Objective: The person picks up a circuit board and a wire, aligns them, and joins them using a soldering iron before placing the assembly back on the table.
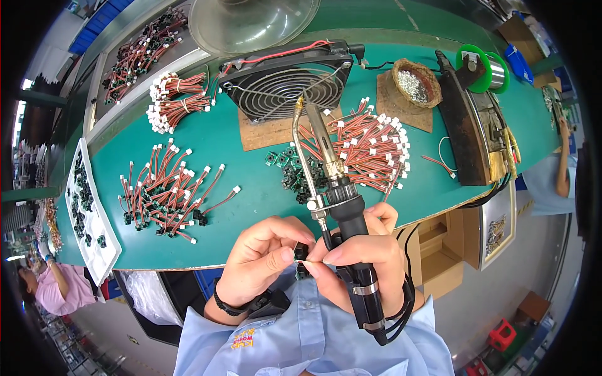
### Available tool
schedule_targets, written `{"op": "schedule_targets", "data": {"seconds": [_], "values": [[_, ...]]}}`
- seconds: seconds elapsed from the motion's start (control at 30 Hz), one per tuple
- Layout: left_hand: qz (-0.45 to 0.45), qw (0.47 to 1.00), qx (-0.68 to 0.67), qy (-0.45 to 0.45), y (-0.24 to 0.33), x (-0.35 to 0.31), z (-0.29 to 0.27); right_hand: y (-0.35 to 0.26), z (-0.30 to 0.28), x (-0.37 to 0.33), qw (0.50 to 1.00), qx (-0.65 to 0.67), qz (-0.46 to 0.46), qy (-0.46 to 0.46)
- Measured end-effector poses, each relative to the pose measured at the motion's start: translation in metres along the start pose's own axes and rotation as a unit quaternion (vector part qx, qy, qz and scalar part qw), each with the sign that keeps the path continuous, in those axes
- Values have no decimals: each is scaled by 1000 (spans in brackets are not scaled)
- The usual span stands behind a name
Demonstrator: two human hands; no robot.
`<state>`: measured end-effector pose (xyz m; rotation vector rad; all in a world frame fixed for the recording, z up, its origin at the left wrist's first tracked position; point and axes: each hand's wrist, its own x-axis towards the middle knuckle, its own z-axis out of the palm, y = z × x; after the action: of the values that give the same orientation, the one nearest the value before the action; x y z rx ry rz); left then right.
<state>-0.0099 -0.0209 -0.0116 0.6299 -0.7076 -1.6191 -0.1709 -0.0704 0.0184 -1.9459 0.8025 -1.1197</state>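
Note:
At the bench's near edge, my left hand (pixel 266 250) is closed, thumb and finger pinching a small black component (pixel 301 252). My right hand (pixel 373 263) grips a black soldering iron (pixel 348 210) with a metal solder feed tube (pixel 298 138) along it; the tip points away from me. The right thumb and index finger also meet at the component, partly hiding it. Beyond the iron lie red-and-black wire leads with white plugs (pixel 376 147) and a heap of small black-and-green components (pixel 295 172). A pile of leads with black parts on their ends (pixel 169 194) lies to the left.
A black fan (pixel 285 84) stands at the back under a clear hood (pixel 251 28). Bundled leads (pixel 179 103) and a white tray of components (pixel 103 254) sit left. Rightward are a bowl (pixel 431 94), a dark stand (pixel 464 119), a solder spool (pixel 496 72) and a cardboard box (pixel 442 276).

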Motion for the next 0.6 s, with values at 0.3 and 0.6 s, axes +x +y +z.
{"op": "schedule_targets", "data": {"seconds": [0.3, 0.6], "values": [[-2, 1000, 12, 9, 0, 0, 0, 1, -1, 0, 1000, -2, 3, 4], [5, 1000, 15, 6, 0, 1, 1, 2, -1, 1, 1000, 10, 4, 8]]}}
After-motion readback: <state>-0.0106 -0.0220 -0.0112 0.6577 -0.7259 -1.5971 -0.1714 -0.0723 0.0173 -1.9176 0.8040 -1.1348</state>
